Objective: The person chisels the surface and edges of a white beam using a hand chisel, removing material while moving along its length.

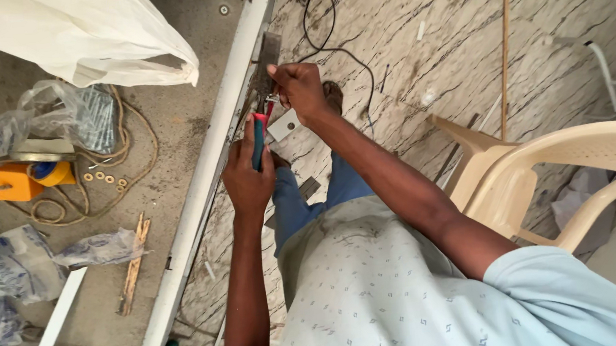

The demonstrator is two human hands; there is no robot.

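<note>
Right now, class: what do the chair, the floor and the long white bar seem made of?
Chair: probably moulded plastic, cream, smooth one-piece curves. Floor: looks like veined marble or marble-look tile, dusty. Long white bar: possibly painted metal or plastic; straight, uniform profile.

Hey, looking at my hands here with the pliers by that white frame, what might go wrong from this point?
The left hand grips red-handled pliers whose tip meets the right hand; a slip might pinch those fingers. The black cable loops across the floor by the foot and might snag. The plastic chair stands close behind, crowding any step back.
</note>
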